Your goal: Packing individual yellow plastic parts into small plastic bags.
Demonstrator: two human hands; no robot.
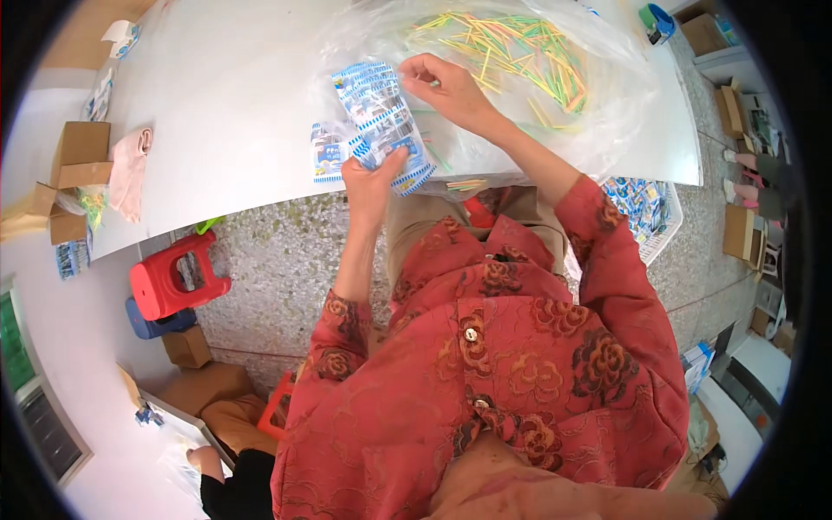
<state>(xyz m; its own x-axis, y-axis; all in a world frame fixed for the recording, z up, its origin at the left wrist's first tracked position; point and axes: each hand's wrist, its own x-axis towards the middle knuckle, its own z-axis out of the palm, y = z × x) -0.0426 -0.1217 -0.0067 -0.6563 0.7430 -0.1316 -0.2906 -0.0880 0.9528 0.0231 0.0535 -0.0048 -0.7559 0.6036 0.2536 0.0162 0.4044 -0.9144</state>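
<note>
My left hand (pixel 371 180) is closed around blue-and-white printed packets (pixel 381 108), thumb on top, holding them above the white table (pixel 234 113). They look flat and overlap, so I cannot tell them apart well. Another blue-and-white packet (pixel 328 159) shows just left of them. Close to the upper right edge of the held packets, my right hand (pixel 446 91) has its fingers curled into a pinch; whatever is between the fingertips is too small to make out. Beyond it, thin yellow, green and pink sticks (pixel 529 56) lie loose in a large clear plastic bag (pixel 620 95).
A white basket (pixel 663 230) full of blue-and-white packets stands right of my lap. A pink cloth (pixel 130 173) and cardboard boxes (pixel 82 156) are at the left. Below stands a red stool (pixel 165 282). Another person's hand (pixel 205 459) shows at lower left.
</note>
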